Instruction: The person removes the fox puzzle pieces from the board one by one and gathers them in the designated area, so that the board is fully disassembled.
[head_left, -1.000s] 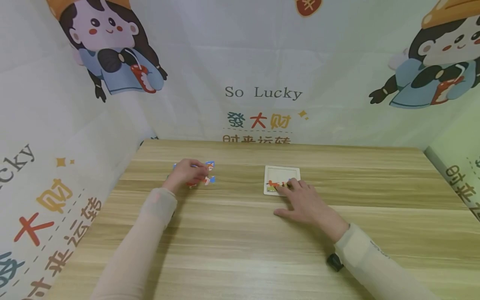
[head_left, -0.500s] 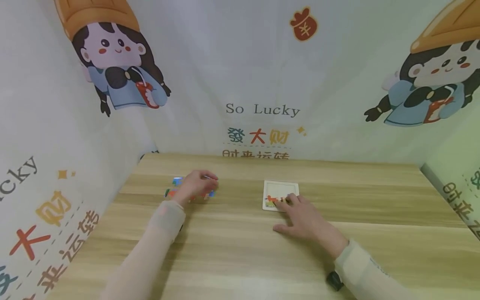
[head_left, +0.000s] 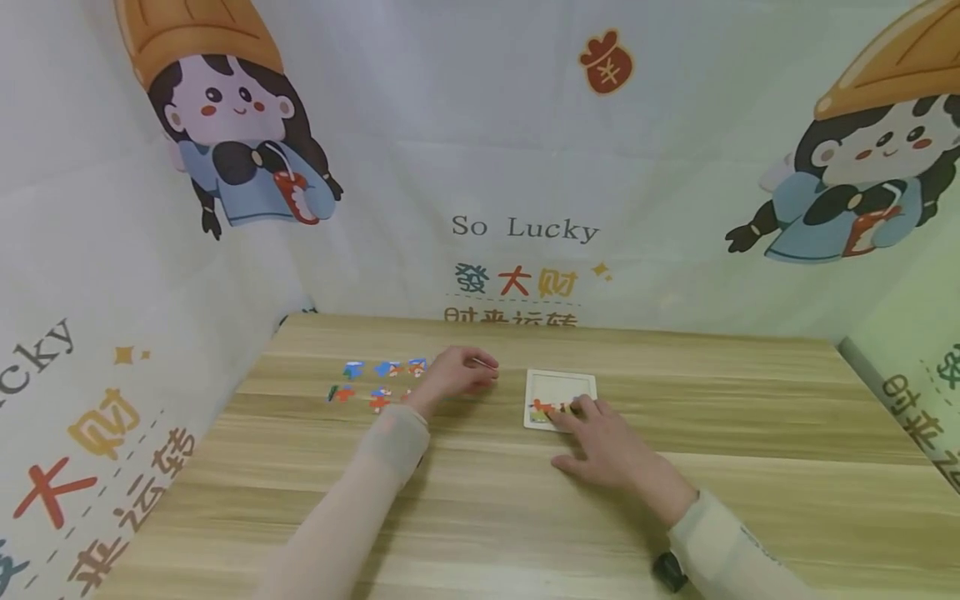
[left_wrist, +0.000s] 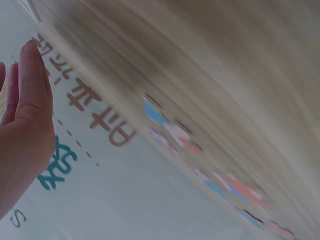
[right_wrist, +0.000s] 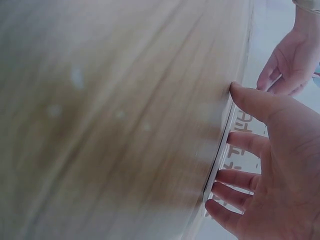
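My left hand [head_left: 459, 371] is over the table between the loose puzzle pieces and the puzzle tray, thumb and fingertips together on a thin puzzle piece, mostly hidden by the fingers. In the left wrist view, part of the left hand [left_wrist: 27, 115] shows at the edge, and the right wrist view catches the same hand [right_wrist: 292, 60] from the side. A square, pale puzzle tray [head_left: 558, 386] has orange and green pieces [head_left: 542, 410] along its near side. My right hand [head_left: 607, 442] rests at the tray's near right corner, its spread fingers [right_wrist: 245, 142] touching the edge.
Several loose puzzle pieces [head_left: 380, 400], blue, orange and white, lie in two rough rows on the left of the wooden table [head_left: 480, 500]. A printed cloth [head_left: 525, 150] hangs behind the table's far edge. A black device [head_left: 669, 572] sits under the right wrist.
My left hand has left the loose pieces and moved right toward the tray. The right hand stays on the tray's corner. The head view has tilted up.
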